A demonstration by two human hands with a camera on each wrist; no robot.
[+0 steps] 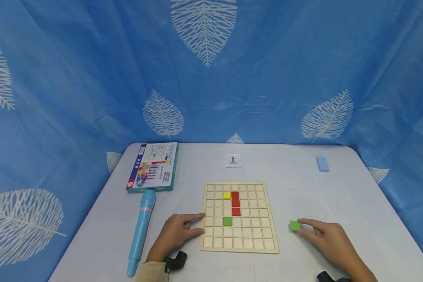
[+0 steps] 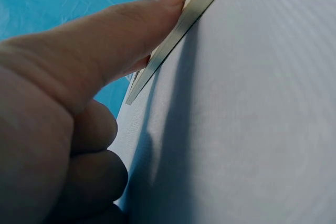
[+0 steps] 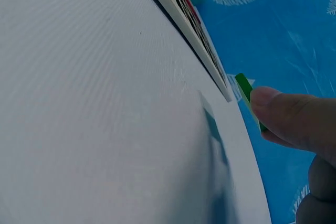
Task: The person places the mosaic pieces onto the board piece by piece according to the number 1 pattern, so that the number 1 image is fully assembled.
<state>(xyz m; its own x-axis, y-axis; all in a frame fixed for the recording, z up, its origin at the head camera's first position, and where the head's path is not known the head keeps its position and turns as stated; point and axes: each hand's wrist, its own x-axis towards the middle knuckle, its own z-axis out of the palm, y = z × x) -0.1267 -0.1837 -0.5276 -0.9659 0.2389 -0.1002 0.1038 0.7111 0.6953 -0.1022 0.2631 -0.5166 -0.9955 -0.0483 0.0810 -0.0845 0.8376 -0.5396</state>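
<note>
A wooden grid board (image 1: 246,243) lies on the table, carrying a yellow triangular tile (image 1: 227,195), a column of red tiles (image 1: 235,203) and a green square tile (image 1: 227,221). At the board's left edge, the thumb and index finger of my left hand (image 1: 178,231) rest spaced apart; the other fingers are curled under, as the left wrist view shows. Right of the board, my right hand (image 1: 329,239) pinches another green square tile (image 1: 294,225) between thumb and index finger. In the right wrist view this tile (image 3: 242,85) appears edge-on, held above the table.
Behind the board lies a small pattern card (image 1: 233,161). A printed box (image 1: 158,166) sits at the back left, with a light-blue capped tube (image 1: 141,233) before it. A blue block (image 1: 322,164) is at the back right. Blue leaf-patterned cloth (image 1: 250,78) hangs around the table.
</note>
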